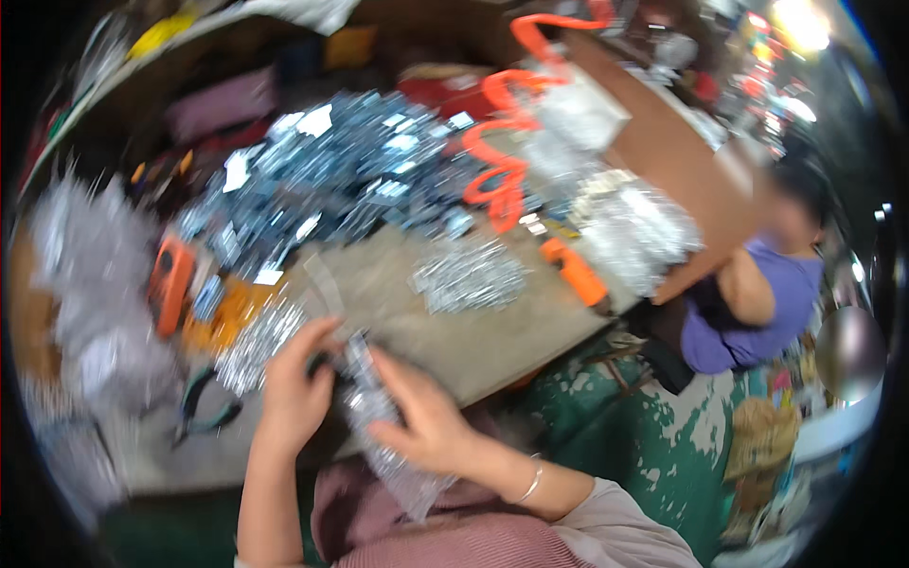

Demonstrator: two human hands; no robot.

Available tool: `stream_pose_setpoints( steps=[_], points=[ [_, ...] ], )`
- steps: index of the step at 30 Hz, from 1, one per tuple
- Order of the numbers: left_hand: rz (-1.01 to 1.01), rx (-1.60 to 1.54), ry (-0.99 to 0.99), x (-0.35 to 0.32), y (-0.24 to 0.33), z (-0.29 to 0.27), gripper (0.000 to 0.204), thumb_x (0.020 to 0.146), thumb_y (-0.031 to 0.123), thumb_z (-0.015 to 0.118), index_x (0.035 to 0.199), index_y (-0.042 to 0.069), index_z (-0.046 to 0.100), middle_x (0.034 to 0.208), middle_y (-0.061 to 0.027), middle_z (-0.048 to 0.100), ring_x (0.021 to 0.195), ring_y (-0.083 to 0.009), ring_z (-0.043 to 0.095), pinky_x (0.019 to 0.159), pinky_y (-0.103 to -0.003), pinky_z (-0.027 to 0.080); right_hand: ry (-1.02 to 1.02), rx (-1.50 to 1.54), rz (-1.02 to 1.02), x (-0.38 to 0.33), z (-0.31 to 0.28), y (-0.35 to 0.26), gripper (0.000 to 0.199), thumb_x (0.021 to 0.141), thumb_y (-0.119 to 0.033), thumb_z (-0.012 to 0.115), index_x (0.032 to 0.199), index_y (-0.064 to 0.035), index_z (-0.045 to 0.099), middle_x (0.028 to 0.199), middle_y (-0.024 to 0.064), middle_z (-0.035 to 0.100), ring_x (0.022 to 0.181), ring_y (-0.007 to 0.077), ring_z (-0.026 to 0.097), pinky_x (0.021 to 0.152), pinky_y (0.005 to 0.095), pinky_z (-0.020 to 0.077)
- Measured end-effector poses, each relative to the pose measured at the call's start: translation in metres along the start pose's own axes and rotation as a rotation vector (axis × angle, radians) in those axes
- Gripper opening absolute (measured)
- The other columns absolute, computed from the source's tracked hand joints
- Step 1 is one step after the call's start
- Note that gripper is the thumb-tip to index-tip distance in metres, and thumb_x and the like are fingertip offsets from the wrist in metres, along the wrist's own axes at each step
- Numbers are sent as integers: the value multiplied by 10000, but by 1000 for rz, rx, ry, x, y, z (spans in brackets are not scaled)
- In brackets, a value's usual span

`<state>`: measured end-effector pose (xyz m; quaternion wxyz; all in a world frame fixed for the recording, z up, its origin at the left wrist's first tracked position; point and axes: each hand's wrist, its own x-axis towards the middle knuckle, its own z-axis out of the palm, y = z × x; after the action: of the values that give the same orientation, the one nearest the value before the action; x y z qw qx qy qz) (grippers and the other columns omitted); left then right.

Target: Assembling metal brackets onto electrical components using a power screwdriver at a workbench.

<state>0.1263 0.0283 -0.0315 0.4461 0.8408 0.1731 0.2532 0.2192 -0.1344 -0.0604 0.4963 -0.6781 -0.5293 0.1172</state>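
Lying between both hands' grip (blurred): clear plastic packet (379, 426).

Both forearms rise from the lower edge, bare on the left, sleeved in pale fabric on the right. The left hand (295, 390) curls its fingers inward in a closed grip, while the right hand (423, 417), a bracelet at its wrist, pinches with fingers extended.

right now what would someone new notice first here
Both hands meet low in the middle, left hand and right hand holding a clear plastic bag of shiny small parts. Behind them a big heap of silvery packets covers the table, beside an orange coiled cord.
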Motion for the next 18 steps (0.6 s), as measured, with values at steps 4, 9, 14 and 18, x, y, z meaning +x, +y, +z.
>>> stream_pose_setpoints(
  steps=[4,9,14,18],
  points=[
    [-7,-50,-94,12,0,-1,577,676,-156,496,1207,62,551,941,-133,656,943,-287,634,875,-337,464,-20,87,100,2,-6,-3,729,799,-202,616,1412,35,298,1331,262,450,1217,409,455,1034,430,343],
    [19,2,-101,6,-5,-17,505,716,-140,547,1180,59,564,969,-126,658,928,-273,638,839,-348,483,-62,219,198,3,2,-6,719,795,-177,600,1411,41,300,1310,252,467,1174,370,490,1021,416,352],
    [-58,-112,-190,6,-9,-14,438,756,-130,557,1155,48,572,993,-127,650,925,-267,637,838,-351,493,-77,172,192,-3,2,-6,735,784,-163,598,1417,44,286,1322,250,458,1197,376,469,1028,426,342],
    [-107,-167,-201,8,-4,-17,462,751,-129,559,1174,57,564,987,-127,650,926,-261,636,837,-349,493,-106,144,211,-1,-1,-8,756,777,-162,595,1424,48,266,1332,256,444,1219,391,449,1040,438,327]
  ],
)
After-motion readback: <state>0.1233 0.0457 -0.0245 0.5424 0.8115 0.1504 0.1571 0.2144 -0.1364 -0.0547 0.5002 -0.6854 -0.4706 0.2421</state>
